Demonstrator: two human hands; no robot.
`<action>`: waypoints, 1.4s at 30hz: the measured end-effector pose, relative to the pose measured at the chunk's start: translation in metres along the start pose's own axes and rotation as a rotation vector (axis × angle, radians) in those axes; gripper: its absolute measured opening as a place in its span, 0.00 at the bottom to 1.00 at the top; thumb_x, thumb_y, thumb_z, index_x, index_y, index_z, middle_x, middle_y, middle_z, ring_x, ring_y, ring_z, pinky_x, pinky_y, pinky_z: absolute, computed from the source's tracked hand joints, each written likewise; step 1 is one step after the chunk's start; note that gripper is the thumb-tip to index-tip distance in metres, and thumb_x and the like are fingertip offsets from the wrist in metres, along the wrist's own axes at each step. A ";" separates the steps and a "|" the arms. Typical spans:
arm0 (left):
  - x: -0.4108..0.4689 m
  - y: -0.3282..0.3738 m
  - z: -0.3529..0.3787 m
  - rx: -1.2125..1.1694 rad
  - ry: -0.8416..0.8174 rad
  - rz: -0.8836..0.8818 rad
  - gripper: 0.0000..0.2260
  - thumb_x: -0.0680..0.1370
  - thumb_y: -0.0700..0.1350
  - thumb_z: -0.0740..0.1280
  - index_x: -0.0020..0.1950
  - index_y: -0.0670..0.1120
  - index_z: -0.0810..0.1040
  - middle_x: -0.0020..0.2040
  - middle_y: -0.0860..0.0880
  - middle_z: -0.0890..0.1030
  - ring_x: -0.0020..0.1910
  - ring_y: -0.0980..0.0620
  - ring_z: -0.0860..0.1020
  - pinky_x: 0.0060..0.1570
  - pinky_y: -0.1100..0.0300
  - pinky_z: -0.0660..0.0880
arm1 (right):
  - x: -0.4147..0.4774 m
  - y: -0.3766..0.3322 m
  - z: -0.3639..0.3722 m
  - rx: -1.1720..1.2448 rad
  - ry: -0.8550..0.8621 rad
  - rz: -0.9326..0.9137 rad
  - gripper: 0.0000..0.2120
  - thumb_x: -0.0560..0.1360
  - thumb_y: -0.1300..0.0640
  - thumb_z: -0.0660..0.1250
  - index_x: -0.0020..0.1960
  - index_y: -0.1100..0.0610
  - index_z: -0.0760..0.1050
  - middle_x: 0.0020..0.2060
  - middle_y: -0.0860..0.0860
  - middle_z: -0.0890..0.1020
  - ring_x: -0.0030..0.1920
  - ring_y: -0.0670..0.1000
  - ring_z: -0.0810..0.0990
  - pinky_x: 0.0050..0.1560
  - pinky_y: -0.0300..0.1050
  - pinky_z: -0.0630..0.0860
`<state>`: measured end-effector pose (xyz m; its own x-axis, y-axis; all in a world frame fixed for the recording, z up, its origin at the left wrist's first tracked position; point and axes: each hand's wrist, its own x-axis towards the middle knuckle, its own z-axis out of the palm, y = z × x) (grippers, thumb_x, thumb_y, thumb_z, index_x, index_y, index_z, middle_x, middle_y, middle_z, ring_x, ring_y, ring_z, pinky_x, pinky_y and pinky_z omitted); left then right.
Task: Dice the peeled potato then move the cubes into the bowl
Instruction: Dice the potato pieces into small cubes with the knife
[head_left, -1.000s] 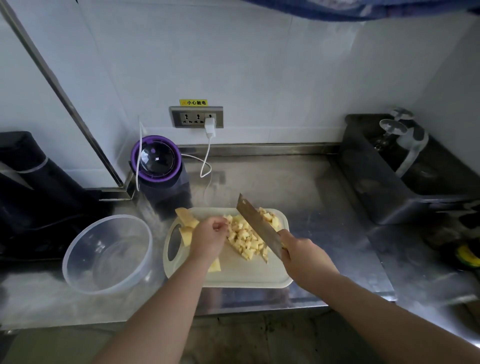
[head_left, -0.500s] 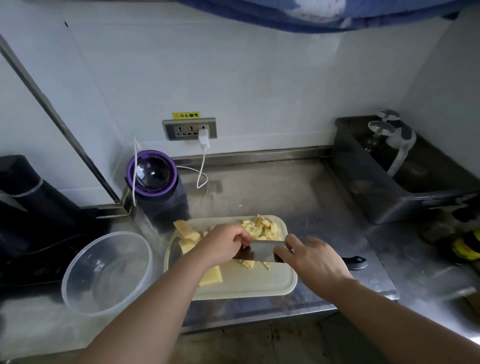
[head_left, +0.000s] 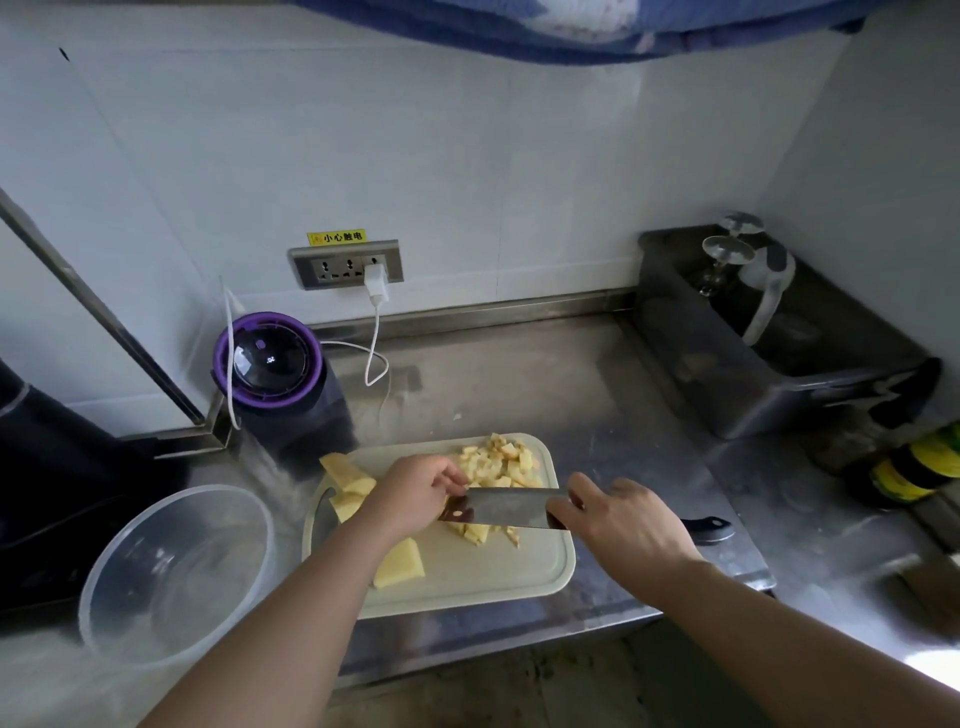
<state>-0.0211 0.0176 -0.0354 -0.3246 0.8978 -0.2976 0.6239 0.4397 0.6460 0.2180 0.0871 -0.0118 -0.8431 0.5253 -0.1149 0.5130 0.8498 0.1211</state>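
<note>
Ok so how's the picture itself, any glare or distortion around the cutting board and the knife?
Head view: wide-angle bending tilts the wall rail at the left edge; head view: soft light leaves a dull sheen on the steel counter, no harsh glare; head view: the cleaver blade carries a dark reflection beside the left hand; head view: potato cubes look slightly soft, far-left corner is dark.

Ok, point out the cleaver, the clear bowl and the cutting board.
cleaver (head_left: 506, 509): head view, flat of the blade.
clear bowl (head_left: 176, 571): head view, bare inner wall.
cutting board (head_left: 493, 577): head view, bare front part.
</note>
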 end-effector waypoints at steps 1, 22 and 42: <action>0.000 0.001 0.002 0.008 -0.014 0.014 0.16 0.80 0.35 0.57 0.56 0.51 0.80 0.53 0.55 0.82 0.54 0.57 0.79 0.53 0.64 0.74 | -0.001 0.000 0.000 -0.006 -0.001 0.008 0.26 0.59 0.60 0.84 0.54 0.49 0.79 0.43 0.51 0.78 0.26 0.47 0.60 0.27 0.39 0.60; -0.055 -0.057 0.030 0.457 0.004 -0.211 0.24 0.76 0.50 0.67 0.70 0.50 0.67 0.67 0.49 0.68 0.62 0.48 0.74 0.56 0.55 0.75 | 0.014 -0.053 0.006 0.507 -0.366 0.163 0.19 0.81 0.57 0.62 0.70 0.49 0.64 0.57 0.48 0.77 0.52 0.49 0.79 0.52 0.43 0.80; -0.064 -0.052 0.038 -0.818 0.238 -0.586 0.16 0.79 0.31 0.61 0.62 0.48 0.68 0.49 0.40 0.79 0.43 0.45 0.81 0.43 0.54 0.81 | 0.049 -0.081 0.025 0.396 -0.392 0.093 0.22 0.77 0.63 0.64 0.67 0.51 0.64 0.50 0.49 0.77 0.44 0.52 0.80 0.46 0.50 0.82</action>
<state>-0.0055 -0.0622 -0.0767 -0.6095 0.4809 -0.6303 -0.3226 0.5758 0.7513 0.1387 0.0449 -0.0518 -0.7075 0.5112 -0.4879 0.6672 0.7107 -0.2228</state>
